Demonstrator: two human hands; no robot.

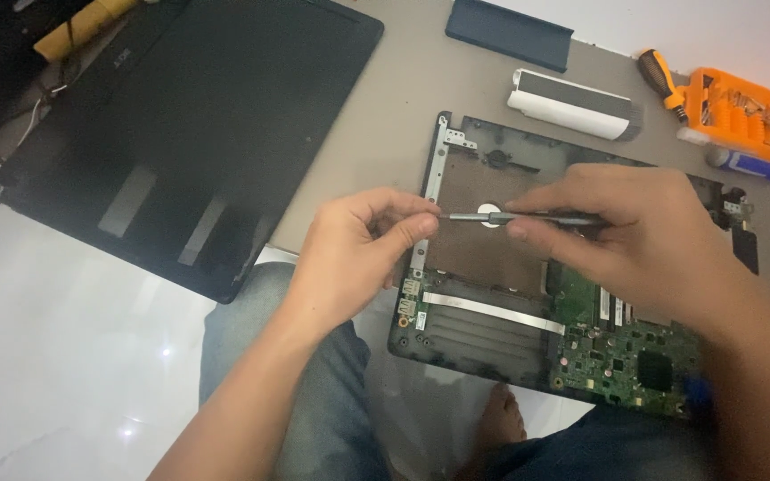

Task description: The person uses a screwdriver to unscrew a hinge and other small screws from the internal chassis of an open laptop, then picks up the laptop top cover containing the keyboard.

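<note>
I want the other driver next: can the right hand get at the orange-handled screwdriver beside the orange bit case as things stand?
Probably not at once: the right hand is pinching the thin grey tool. The orange-handled screwdriver lies uncovered beyond it, so the path looks free.

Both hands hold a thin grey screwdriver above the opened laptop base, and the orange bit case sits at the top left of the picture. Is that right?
Not quite. The head view shows the orange bit case at the top right, not the top left. The rest holds: the left hand and right hand hold the thin grey screwdriver above the opened laptop base.
</note>
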